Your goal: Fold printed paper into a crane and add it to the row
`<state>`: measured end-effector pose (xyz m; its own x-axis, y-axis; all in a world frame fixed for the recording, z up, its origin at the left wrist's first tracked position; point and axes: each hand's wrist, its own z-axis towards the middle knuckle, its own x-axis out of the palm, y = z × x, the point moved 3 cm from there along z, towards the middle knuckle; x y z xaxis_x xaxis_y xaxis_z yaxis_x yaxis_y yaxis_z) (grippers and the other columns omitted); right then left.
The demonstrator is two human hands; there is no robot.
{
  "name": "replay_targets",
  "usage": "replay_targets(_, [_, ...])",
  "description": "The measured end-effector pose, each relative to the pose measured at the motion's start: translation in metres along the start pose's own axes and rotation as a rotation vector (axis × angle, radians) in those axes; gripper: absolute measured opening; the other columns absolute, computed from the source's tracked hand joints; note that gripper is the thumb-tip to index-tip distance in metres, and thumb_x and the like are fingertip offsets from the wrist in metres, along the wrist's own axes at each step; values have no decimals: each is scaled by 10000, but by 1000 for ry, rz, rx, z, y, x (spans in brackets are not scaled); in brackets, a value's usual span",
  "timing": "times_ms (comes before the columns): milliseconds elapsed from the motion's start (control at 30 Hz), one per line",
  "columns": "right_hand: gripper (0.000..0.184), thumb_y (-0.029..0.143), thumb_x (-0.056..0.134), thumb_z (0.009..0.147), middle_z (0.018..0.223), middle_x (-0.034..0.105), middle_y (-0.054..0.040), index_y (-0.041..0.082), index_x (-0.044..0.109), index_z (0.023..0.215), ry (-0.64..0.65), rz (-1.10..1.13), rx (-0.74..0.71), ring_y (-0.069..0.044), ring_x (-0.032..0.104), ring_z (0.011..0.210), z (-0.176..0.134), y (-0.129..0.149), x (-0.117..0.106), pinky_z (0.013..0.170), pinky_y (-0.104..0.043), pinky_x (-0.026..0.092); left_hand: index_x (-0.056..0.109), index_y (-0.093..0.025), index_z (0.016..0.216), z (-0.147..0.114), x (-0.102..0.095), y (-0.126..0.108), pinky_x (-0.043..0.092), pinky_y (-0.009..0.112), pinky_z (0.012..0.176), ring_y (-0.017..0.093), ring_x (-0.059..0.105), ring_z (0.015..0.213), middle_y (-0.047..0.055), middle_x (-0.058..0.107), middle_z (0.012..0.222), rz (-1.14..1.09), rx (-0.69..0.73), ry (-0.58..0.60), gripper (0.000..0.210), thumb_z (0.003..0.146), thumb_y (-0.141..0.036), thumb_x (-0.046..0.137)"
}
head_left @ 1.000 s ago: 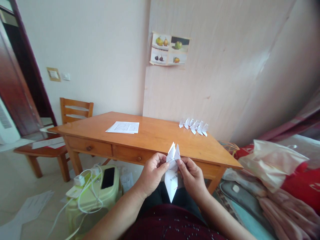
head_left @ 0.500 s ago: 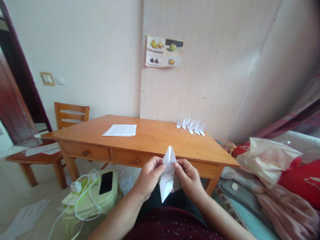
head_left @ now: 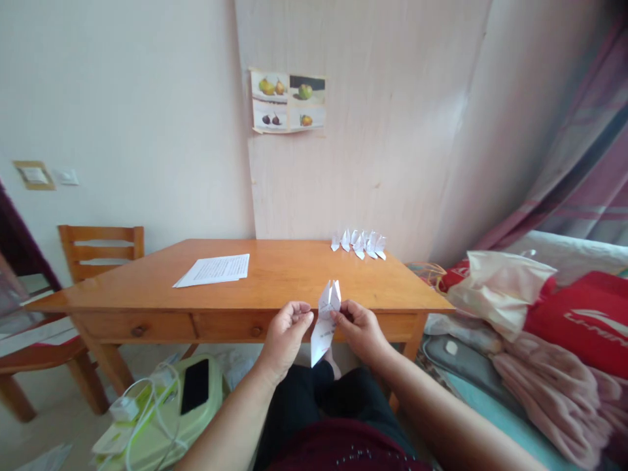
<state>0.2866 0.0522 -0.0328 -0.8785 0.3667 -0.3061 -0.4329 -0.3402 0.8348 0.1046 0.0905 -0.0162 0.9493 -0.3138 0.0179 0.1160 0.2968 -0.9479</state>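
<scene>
A folded white paper piece (head_left: 322, 335) with printed text stands upright over my lap, in front of the table edge. It has two narrow points at the top and one long point at the bottom. My right hand (head_left: 362, 327) pinches its right side between thumb and fingers. Just left of the paper is my left hand (head_left: 288, 335), fingers curled and thumb slightly apart, holding nothing. At the back right of the wooden table (head_left: 289, 278), several folded white paper pieces (head_left: 360, 243) stand in a cluster.
A stack of printed sheets (head_left: 213, 269) lies on the table's left part. A green box (head_left: 209, 379) with a black phone (head_left: 195, 386) and white cables stands below left. Left is a wooden chair (head_left: 105, 252); right are a red bag (head_left: 583, 320) and pink cloth (head_left: 544, 383).
My left hand has let go of the folded paper and moved slightly left. My right hand still holds it. The view has turned to the right.
</scene>
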Motion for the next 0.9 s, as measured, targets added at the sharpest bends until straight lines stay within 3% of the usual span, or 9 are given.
replay_targets(233, [193,377,580,828,649,545,14,206,584,737,-78,-227,22,-150,474,609,59,-29,-42,569,-265,342,664,-167,917,70,5,19,455,296,788,178,601,829,41,678,883,106,26,-83,223,800,-354,642])
replay_targets(433, [208,359,586,785,625,527,20,210,534,650,-58,-314,41,-145,453,600,103,-53,-65,570,-268,305,655,-171,818,126,11,29,430,282,713,165,564,736,16,645,758,128,11,-112,218,751,-379,652])
replay_targets(700, [141,318,559,784,660,551,27,189,589,735,50,-286,74,-142,486,627,151,-95,-73,584,-254,345,630,-176,775,187,23,46,411,263,647,148,548,667,3,623,714,168,-28,-100,225,720,-394,643])
replay_targets(900, [117,288,599,777,691,586,22,176,616,748,105,-270,75,-145,515,666,188,-103,-71,620,-257,376,610,-181,723,223,32,56,380,254,603,134,505,610,-15,579,648,239,-39,-53,171,723,-350,635])
